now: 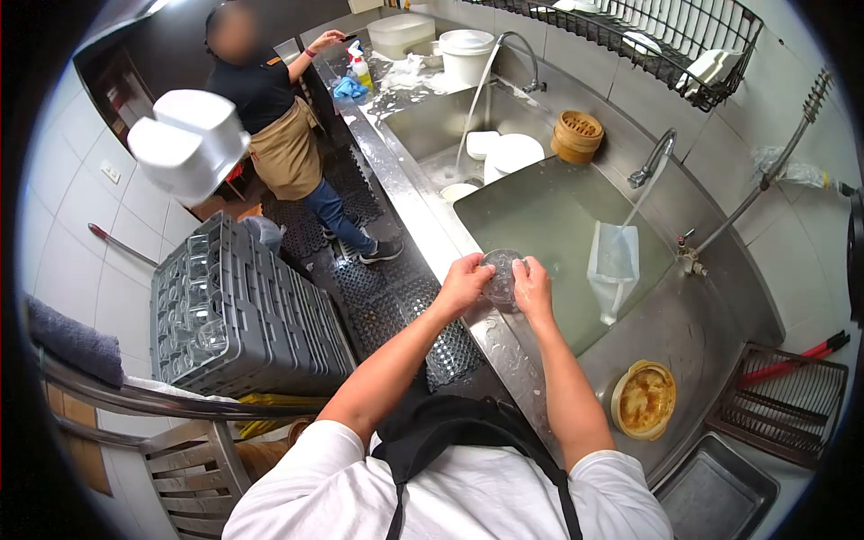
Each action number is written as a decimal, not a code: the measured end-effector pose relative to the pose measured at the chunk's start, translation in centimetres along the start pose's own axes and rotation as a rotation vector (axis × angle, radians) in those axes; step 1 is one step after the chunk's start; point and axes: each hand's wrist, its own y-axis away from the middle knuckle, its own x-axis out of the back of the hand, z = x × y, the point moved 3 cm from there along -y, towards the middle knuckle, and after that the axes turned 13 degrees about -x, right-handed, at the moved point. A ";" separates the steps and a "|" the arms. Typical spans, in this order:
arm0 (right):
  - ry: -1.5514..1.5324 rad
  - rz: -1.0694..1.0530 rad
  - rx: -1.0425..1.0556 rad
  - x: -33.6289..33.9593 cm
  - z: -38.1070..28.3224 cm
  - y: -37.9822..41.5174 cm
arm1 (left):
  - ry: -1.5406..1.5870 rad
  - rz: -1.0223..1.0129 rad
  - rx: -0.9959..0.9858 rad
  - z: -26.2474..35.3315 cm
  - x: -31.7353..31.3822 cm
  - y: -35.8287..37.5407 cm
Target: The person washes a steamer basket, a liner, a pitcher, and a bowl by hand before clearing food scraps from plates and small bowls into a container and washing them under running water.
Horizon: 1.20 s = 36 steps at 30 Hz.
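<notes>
Head view: two hands hold one clear round dish (502,278) at the front edge of the counter (697,328), beside the cloudy water (544,207). The left hand (464,282) has its fingers curled partly closed on the dish's left side; the right hand (533,288) pinches the right side. I cannot tell if the dish touches the counter. To do this well, I think both hands should grip firmly but gently, since smooth things can slip when wet. Keeping it low should help too. Now the count: one bamboo steamer (577,137), one square see-through jug (614,261), one round tub (644,400) with yellow-brown stains, one white bucket (466,58), one spray bottle (360,68) and two running taps (641,176). At least three white dishes (516,154) sit in the far sink (432,115).
</notes>
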 end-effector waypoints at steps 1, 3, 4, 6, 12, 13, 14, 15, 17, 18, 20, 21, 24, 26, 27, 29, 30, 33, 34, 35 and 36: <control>-0.044 0.020 -0.009 -0.2 0.0 0.0 | -0.079 -0.005 -0.032 -0.4 -0.1 -0.1; -0.084 0.018 -0.052 0.0 0.7 -0.6 | -0.349 0.026 -0.157 -2.5 0.1 -0.8; -0.083 -0.017 -0.077 -0.1 0.5 -0.8 | -0.461 -0.010 -0.174 -1.8 0.0 -0.6; -0.108 -0.206 -0.103 0.1 -0.3 -1.0 | -0.501 0.039 -0.218 -2.7 0.1 -0.5; -0.218 -0.218 -0.125 -0.6 2.2 -1.5 | -0.454 0.053 -0.130 0.8 0.6 0.7; -0.264 -0.237 -0.143 -0.7 2.4 -1.7 | -0.439 0.063 -0.140 0.7 0.7 0.8; -0.310 -0.256 -0.162 -0.8 2.6 -1.7 | -0.424 0.071 -0.147 0.5 0.7 0.8; -0.355 -0.273 -0.184 -0.8 2.5 -1.6 | -0.425 0.066 -0.118 0.8 0.8 0.9; -0.347 -0.287 -0.198 -0.9 2.2 -1.3 | -0.424 0.049 -0.060 1.1 0.9 1.0; -0.343 -0.291 -0.206 -0.9 2.1 -1.2 | -0.412 0.043 -0.058 0.7 1.0 0.9; -0.374 -0.339 -0.217 -1.0 2.3 -1.3 | -0.391 0.030 -0.052 -0.3 1.1 0.7; -0.389 -0.360 -0.225 -1.0 2.2 -1.3 | -0.393 0.039 -0.048 -0.3 1.1 0.8; -0.352 -0.302 -0.195 -1.3 2.2 -1.2 | -0.414 0.052 -0.058 -0.2 1.1 0.7; -0.403 -0.312 -0.205 -1.3 2.2 -1.2 | -0.417 0.069 -0.063 0.0 1.0 0.9; -0.429 -0.317 -0.208 -1.3 2.0 -1.1 | -0.417 0.073 -0.070 0.0 1.0 0.9; -0.387 -0.323 -0.236 -1.2 1.2 -0.8 | -0.392 0.065 -0.064 -0.5 0.9 0.7; -0.365 -0.316 -0.242 -1.2 1.3 -0.8 | -0.392 0.056 -0.065 -0.7 0.9 0.6; -0.381 -0.247 -0.263 -1.1 3.6 -1.7 | -0.307 0.039 -0.078 -3.0 0.9 0.3; -0.412 -0.212 -0.321 -0.9 3.6 -1.8 | -0.215 0.060 -0.004 -2.5 1.0 0.3; -0.442 -0.176 -0.378 -0.4 3.7 -1.9 | -0.123 0.081 0.074 -2.1 1.2 0.6; -0.539 -0.142 -0.490 0.4 4.1 -2.1 | -0.122 0.141 0.038 -4.8 2.0 0.1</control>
